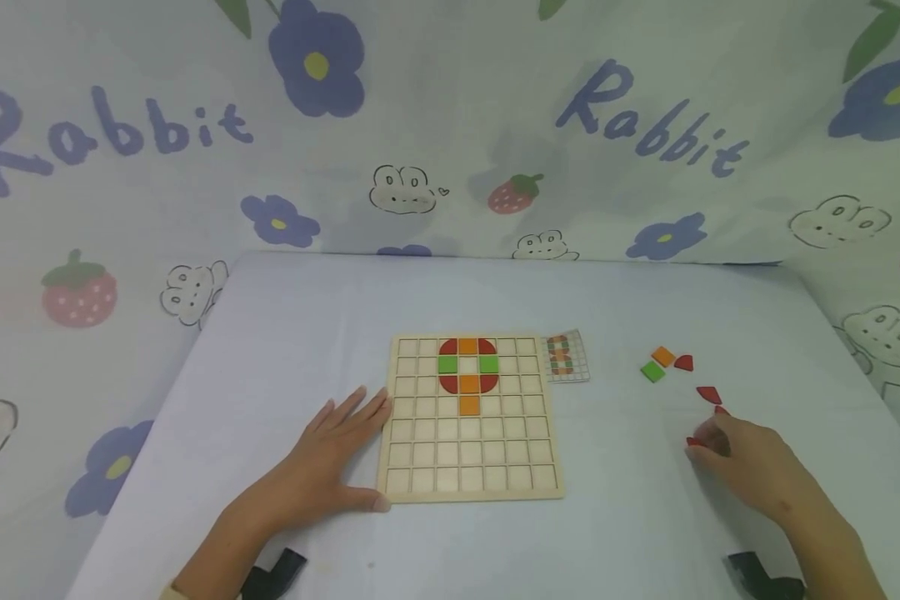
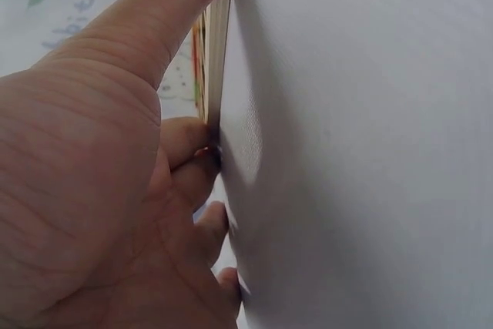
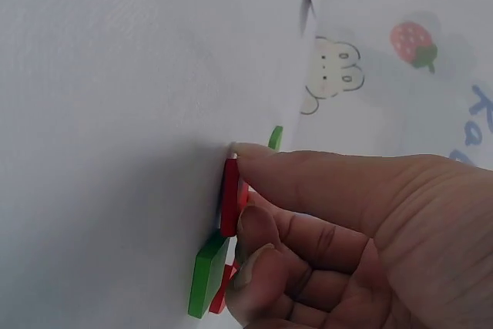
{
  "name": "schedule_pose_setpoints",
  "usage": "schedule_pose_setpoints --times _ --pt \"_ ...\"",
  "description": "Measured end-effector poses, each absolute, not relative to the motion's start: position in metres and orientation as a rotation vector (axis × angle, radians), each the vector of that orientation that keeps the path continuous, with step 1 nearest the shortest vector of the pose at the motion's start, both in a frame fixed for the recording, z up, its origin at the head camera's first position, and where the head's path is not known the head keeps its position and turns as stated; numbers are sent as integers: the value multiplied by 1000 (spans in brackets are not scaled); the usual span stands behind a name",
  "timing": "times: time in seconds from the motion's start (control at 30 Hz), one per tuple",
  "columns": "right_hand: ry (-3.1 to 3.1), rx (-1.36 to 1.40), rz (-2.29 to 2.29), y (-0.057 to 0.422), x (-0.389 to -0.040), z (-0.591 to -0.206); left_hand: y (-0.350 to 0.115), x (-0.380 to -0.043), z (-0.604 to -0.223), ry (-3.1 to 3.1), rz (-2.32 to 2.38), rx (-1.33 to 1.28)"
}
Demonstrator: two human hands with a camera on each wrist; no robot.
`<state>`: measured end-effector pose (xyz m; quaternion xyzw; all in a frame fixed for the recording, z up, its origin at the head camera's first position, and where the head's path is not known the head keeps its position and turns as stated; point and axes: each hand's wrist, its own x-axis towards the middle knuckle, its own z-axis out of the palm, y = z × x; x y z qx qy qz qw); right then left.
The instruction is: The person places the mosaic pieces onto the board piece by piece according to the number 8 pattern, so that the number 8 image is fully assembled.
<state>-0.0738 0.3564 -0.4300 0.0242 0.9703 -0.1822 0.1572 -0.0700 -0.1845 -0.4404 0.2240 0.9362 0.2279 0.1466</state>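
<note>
A pale wooden grid board (image 1: 412, 431) lies on the table. Red, orange and green tiles fill part of its upper middle. My left hand (image 1: 335, 461) rests at the board's left side, fingers spread and thumb by the lower left corner; its fingers and thumb (image 2: 131, 28) touch the board edge (image 2: 219, 59) in the left wrist view. Right of the board, my right hand (image 1: 753, 467) pinches a red tile (image 3: 230, 198) between thumb and fingers, low over the table. A green tile (image 3: 206, 276) and another red piece (image 3: 222, 290) lie by its fingertips, covered by the hand in the head view.
A small pattern card (image 1: 567, 357) lies against the board's upper right edge. Beyond my right hand are loose tiles: an orange square (image 1: 663, 357), a green square (image 1: 652, 372) and red rounded pieces (image 1: 708, 395). Printed cloth (image 1: 450, 108) rises behind the table.
</note>
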Motion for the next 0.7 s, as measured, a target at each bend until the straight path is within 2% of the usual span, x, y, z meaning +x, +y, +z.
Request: schedule_pose_setpoints --times 0.37,0.7 --pt "2710 174 -604 363 -70 -429 -183 -69 -439 2694 647 660" --pt "2756 -12 -721 343 -72 -423 -182 -68 -436 2704 643 649"
